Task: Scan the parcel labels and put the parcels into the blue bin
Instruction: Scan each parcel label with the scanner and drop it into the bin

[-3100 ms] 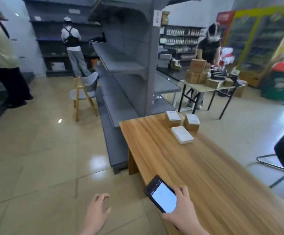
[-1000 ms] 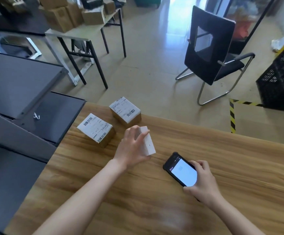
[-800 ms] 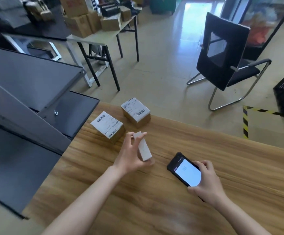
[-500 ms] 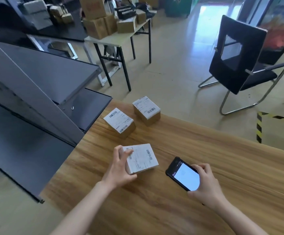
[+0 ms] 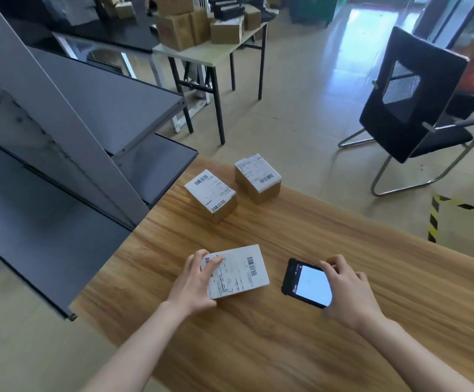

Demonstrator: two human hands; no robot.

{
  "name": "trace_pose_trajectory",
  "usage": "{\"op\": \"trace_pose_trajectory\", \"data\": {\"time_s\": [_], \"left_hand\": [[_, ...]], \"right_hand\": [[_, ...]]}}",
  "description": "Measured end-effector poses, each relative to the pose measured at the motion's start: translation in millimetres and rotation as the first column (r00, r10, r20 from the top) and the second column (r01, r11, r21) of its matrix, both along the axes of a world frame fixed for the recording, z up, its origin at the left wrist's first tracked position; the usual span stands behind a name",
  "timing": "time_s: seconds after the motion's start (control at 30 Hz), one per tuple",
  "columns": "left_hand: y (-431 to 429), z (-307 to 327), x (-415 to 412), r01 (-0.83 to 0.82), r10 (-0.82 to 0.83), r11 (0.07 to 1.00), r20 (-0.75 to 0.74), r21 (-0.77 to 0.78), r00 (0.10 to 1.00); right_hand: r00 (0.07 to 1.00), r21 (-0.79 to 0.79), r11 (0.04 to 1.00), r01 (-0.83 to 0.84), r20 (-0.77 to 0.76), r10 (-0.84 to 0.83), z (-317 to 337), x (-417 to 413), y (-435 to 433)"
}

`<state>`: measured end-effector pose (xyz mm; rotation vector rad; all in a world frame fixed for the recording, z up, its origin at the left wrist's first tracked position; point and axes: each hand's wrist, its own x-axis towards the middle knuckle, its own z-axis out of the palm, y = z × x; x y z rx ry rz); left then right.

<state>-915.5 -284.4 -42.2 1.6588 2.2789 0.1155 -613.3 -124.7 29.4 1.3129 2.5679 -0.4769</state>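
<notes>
Since the label's what matters here, we'll start there: the flat white parcel (image 5: pixel 237 271) lies label-up on the wooden table (image 5: pixel 286 349), with its long side running roughly left to right across us and the right end angled a bit away. There's one barcode near its left end and another near its right.

Our left hand (image 5: pixel 193 284) grips the parcel's left end, with the thumb at the near edge and the fingers curled over the top onto the label. Our right hand (image 5: pixel 346 290) grips the phone (image 5: pixel 305 282) from its right side, fingers hooked over the far edge and the white screen lit and facing up. The phone sits just right of the parcel, not touching it (we can't tell if it's resting on the wood or held just above it).

Two more boxed parcels (image 5: pixel 210 193) stand side by side at the far corner, labels up, well apart from the flat one with bare wood between. The table's left edge is near our left hand, and a grey shelf unit (image 5: pixel 89 123) sits just beside the far-left corner. To the right the tabletop is open. Past the far edge there's floor, a black chair (image 5: pixel 411 100) and some striped tape (image 5: pixel 433 219).
</notes>
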Motion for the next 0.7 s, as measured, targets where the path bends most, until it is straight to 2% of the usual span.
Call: {"op": "trace_pose_trajectory", "data": {"time_s": [0.17,0.47,0.6,0.7], "left_hand": [[7.7,-1.5,-11.8,0.067,-0.067,0.998,-0.006,0.001,0.998],[24.6,0.5,-18.9,0.213,-0.212,0.977,-0.027,0.014,0.977],[24.6,10.2,-6.7,0.24,-0.239,0.971,-0.011,0.016,0.971],[24.3,15.9,14.1,0.278,-0.278,0.961,0.018,0.011,0.96]], "right_hand": [[0.995,0.065,0.997,-0.053,0.091,0.047,3.2,-9.4,4.6],[0.994,0.105,0.994,0.004,0.106,-0.016,3.3,-1.0,-14.4],[0.995,0.115,0.99,0.086,0.037,-0.091,4.2,19.6,-27.6],[0.965,0.054,0.967,0.248,-0.097,-0.242,5.5,48.1,-45.0]]}}
